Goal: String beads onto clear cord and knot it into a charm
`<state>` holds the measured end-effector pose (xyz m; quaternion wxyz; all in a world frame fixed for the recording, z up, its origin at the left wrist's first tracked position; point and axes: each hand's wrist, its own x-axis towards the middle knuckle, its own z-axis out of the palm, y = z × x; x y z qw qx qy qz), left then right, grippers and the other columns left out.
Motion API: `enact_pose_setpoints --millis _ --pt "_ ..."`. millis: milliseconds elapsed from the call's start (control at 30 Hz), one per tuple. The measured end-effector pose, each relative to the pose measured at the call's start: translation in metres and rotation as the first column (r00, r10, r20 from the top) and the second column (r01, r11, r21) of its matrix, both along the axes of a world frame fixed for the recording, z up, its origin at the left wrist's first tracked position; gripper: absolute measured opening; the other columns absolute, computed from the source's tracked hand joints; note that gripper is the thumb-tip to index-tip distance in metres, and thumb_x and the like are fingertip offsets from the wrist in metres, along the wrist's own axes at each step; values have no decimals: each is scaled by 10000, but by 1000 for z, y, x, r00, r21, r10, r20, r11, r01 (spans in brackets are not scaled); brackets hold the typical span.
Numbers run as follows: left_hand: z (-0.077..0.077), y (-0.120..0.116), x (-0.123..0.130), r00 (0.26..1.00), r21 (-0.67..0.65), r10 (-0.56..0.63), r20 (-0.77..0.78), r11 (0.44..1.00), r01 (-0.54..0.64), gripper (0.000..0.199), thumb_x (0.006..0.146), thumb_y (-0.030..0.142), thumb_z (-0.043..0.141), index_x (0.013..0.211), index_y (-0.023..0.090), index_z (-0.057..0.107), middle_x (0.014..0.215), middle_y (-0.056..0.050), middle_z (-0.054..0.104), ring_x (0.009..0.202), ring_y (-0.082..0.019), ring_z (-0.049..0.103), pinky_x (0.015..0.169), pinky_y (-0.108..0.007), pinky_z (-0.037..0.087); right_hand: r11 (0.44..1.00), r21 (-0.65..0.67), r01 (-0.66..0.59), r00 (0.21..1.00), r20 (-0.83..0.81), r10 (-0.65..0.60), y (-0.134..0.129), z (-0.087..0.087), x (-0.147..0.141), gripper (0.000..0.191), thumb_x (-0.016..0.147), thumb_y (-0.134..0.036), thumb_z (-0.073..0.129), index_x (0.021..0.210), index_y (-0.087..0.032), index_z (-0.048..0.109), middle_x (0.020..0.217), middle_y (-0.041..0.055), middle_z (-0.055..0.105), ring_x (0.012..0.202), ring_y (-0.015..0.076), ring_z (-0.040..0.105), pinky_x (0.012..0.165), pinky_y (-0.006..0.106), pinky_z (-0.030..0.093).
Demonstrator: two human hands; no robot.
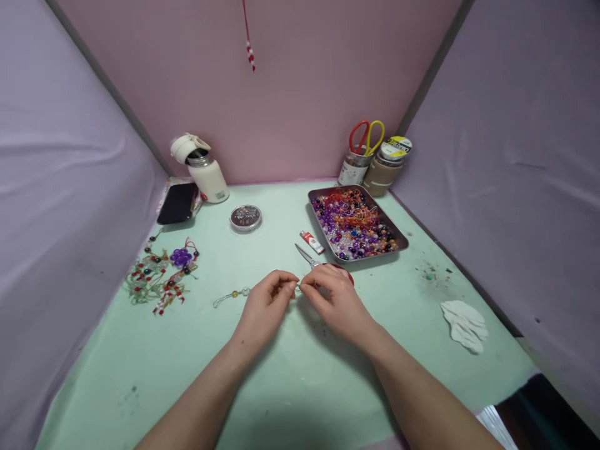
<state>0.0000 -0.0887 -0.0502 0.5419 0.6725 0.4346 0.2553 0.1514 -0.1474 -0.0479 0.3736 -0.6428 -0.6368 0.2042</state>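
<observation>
My left hand [269, 301] and my right hand [334, 294] meet over the middle of the table, fingertips almost touching. Both are closed in a pinch on a thin pale cord [299, 288], of which only a short bit shows between them. A beaded strap [235, 294] with a looped end, a yellow bead and clear beads sticks out on the far side of my left hand; whether it joins the cord is hidden. Scissors [305, 254] with red handles lie just beyond my right hand, which partly covers them. Beside their blades is a red and white lighter [312, 242].
A metal tray [398, 245] of mixed beads and orange thread stands right of the lighter. Finished-looking beaded strings [162, 275] are heaped at left. Behind are a round spool [245, 217], phone [178, 204], open bottle [209, 178] and two jars [383, 169]. Crumpled white tissue [465, 326] lies right.
</observation>
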Motion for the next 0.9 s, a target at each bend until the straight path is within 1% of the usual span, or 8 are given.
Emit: enact_pose_setpoints --millis 67,200,300,433,567,667,800,900 --pt "0 -1 -1 1000 76 -2 -30 997 4 165 853 311 547 903 183 638 824 -18 648 755 -141 561 690 -253 422 999 -45 -15 997 -82 11 1 0 2 149 897 -211 553 761 -204 615 794 -2 642 836 165 553 769 301 351" --pt "-3 -2 -2 995 272 -27 -100 961 54 133 862 264 547 857 190 657 787 -6 634 678 -120 526 638 -243 398 992 -108 -65 976 -216 41 3 0 4 163 911 -234 534 771 -196 608 754 -10 610 765 145 534 739 278 368" --pt "-4 -1 -3 994 394 -38 -102 916 75 134 869 233 546 821 190 664 736 2 606 630 -106 501 598 -232 381 990 -123 -76 967 -250 43 4 -1 5 168 918 -230 521 770 -194 591 749 -18 598 762 137 533 741 270 368" --pt "-6 -1 -4 997 487 -32 -72 871 63 133 872 227 563 813 191 677 713 3 604 616 -99 510 577 -219 383 989 -135 -67 972 -234 34 4 -2 5 175 917 -217 523 753 -190 578 750 -18 600 782 139 530 748 271 357" --pt "-8 0 -2 999 519 -16 -33 854 31 129 865 232 580 819 191 693 703 1 610 611 -99 522 570 -215 396 988 -145 -51 977 -214 19 3 0 5 200 921 -222 520 727 -185 550 733 -19 585 769 138 518 739 274 343" --pt "-10 -1 -1 1000 500 0 2 866 -1 131 861 246 589 828 192 703 714 -3 621 621 -102 537 569 -215 406 989 -143 -42 980 -198 13 3 0 4 222 935 -232 500 720 -186 532 725 -20 577 765 138 511 734 278 331" --pt "-13 -2 -2 999 465 39 19 884 -44 132 857 271 599 866 203 712 708 9 607 591 -95 514 549 -215 395 990 -133 -43 984 -178 19 2 0 1 239 958 -244 460 738 -187 533 745 -16 587 773 139 511 741 286 321" --pt "-15 -3 -1 999 454 44 31 890 -53 129 850 283 608 848 205 711 706 11 601 604 -100 516 559 -218 398 992 -124 -34 984 -176 11 3 0 0 237 959 -243 462 741 -185 535 755 -14 598 781 140 518 750 290 317"
